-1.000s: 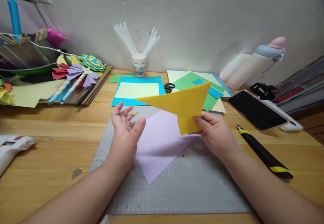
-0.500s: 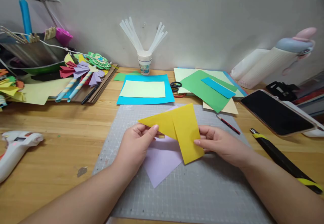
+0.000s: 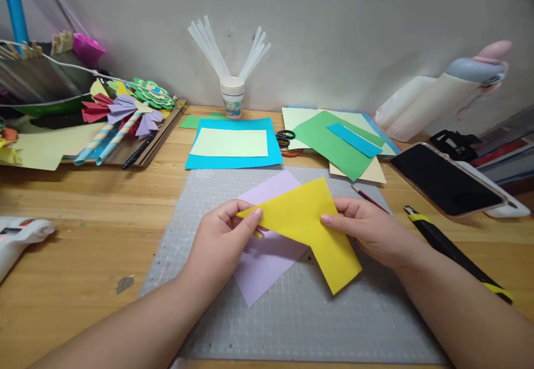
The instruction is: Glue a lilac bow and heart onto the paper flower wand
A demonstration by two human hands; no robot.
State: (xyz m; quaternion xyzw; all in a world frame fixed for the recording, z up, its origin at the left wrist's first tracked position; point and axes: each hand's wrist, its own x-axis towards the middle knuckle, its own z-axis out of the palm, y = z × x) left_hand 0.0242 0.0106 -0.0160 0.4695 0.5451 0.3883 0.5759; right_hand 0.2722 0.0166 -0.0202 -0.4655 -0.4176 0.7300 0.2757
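A folded yellow paper (image 3: 300,213) is held up in both hands over a grey cutting mat (image 3: 375,313). My left hand (image 3: 227,232) pinches its pointed left tip between thumb and fingers. At the paper's right edge, my right hand (image 3: 367,230) grips it, thumb on the front and fingers behind. One arm of the yellow paper slants down to the right. Beneath it, a light purple sheet (image 3: 262,266) lies on the mat, partly covered by the yellow paper and my left hand.
Blue (image 3: 192,160) and green (image 3: 321,141) sheets, scissors (image 3: 286,138) and a cup of straws (image 3: 232,102) stand behind the mat. Right are a pencil (image 3: 369,199), a cutter (image 3: 454,255) and a phone (image 3: 448,180); left, a glue gun (image 3: 25,238) and paper flowers (image 3: 133,113).
The yellow paper has turned in my hands; its lower arm now reaches farther right and down, and the overlapping flap edge no longer shows. The whole view has shifted slightly.
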